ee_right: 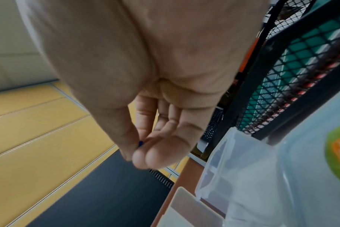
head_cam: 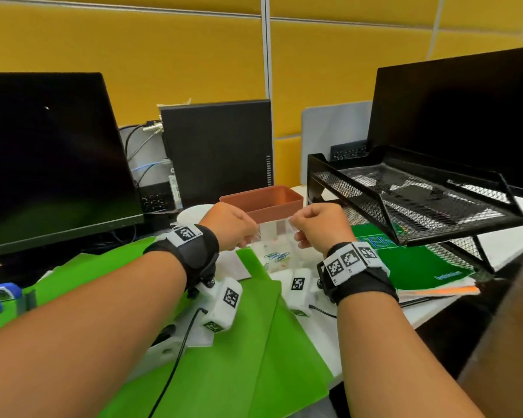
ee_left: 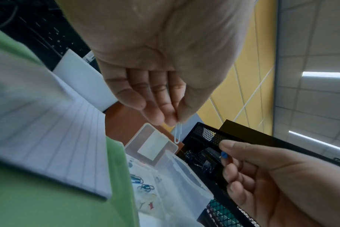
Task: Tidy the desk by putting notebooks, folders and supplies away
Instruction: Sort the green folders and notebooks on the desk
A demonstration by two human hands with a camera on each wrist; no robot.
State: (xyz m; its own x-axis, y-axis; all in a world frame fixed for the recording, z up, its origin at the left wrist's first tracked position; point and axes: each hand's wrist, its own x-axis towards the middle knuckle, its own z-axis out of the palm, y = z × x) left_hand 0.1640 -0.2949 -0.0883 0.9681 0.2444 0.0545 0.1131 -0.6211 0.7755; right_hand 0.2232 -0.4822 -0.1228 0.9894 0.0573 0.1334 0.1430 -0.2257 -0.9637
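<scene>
The left hand [ee_left: 151, 64] pinches a pale paper clip [ee_left: 178, 132], the right hand [ee_left: 278, 181] a blue pin [ee_left: 224, 155]; both hang over the open clear box [ee_left: 184, 173], its raised lid [ee_left: 151, 144] just beyond the fingers.

Tray rack [head_cam: 420, 203] on the right is matt black metal mesh. Terracotta bin [head_cam: 263, 200] looks like smooth matt plastic, the organizer box [ee_left: 177, 181] is frosted clear plastic. Green folders [head_cam: 248, 342] are smooth, slightly shiny plastic; lined paper pad [ee_left: 49, 138] looks matt.

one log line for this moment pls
left hand: pinches white paper clip | right hand: pinches small blue item | both above clear box
</scene>
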